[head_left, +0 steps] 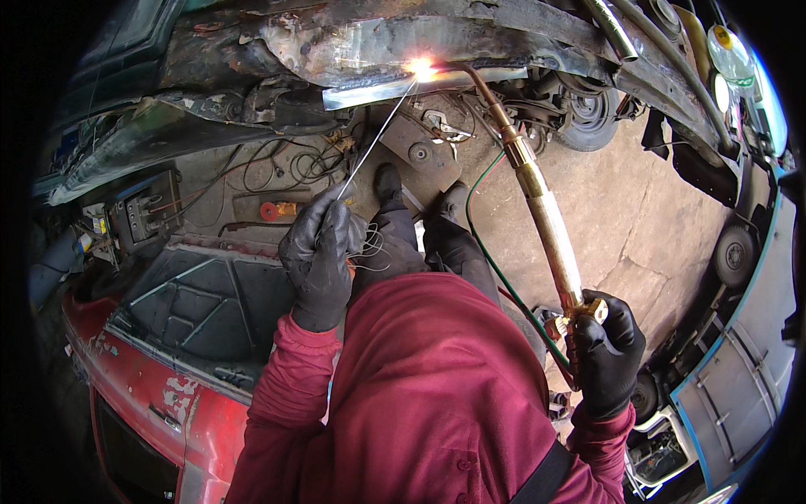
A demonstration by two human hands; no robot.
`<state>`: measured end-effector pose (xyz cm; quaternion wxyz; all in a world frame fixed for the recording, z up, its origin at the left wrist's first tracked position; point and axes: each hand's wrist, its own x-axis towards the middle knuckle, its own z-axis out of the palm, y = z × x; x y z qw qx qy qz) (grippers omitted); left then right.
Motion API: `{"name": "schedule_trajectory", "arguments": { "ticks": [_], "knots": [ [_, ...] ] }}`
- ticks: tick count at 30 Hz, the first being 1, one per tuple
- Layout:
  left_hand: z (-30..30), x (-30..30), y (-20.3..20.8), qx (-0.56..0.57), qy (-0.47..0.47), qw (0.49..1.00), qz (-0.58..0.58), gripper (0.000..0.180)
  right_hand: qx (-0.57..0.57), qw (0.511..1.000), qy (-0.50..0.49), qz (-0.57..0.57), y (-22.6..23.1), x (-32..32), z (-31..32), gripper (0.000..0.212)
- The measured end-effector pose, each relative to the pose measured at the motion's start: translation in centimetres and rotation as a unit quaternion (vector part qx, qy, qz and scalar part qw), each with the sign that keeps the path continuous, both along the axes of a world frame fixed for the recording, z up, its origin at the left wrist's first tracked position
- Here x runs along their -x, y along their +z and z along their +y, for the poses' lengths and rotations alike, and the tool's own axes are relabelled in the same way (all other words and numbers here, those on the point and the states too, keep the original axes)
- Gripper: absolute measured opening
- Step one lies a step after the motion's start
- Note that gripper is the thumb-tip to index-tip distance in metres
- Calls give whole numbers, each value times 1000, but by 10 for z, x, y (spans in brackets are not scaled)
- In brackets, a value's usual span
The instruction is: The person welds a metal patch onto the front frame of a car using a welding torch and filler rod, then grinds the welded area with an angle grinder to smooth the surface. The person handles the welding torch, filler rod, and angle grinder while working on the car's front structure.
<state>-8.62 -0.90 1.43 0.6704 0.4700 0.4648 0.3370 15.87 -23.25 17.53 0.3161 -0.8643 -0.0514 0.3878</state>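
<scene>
Head view: left hand (319, 256), black glove, fingers clamped on thin filler rod (376, 139), tip up at bright flame (422, 67) on rusted car body seam (378, 50). Right hand (606, 349) fingers wrapped tight around brass gas torch (546, 214) at valve end, green hose (495, 260) trailing below. Red car panel (168, 395) lower left.

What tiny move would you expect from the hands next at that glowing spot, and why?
Probably the left hand feeds the thin rod a touch further into the glow. The rod's tip already sits at the bright spot where the torch, held by the right hand, points its flame at the metal strip, so the rod looks to be melting there.
</scene>
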Motion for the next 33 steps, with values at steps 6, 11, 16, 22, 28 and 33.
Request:
{"name": "schedule_trajectory", "arguments": {
  "ticks": [6,11,16,22,28,33],
  "knots": [
    [-1,-2,1,1,6,1000,-6,34,-1,1000,-3,5,0,0,1,28],
    [4,-3,-3,2,2,1000,-18,34,-24,1000,2,-1,-4,0,3,28],
    [4,-3,-4,4,0,1000,-23,35,-27,1000,9,-8,-5,-1,4,28],
    [5,-2,-4,-3,-6,1000,-21,34,-25,999,-13,21,-5,-2,3,28],
    [3,-3,-4,0,1,1000,-10,33,-30,999,-6,21,-6,-3,3,28],
    [4,-3,-4,-2,5,1000,-4,33,-20,1000,2,10,-7,-3,2,28]
  ]
}}
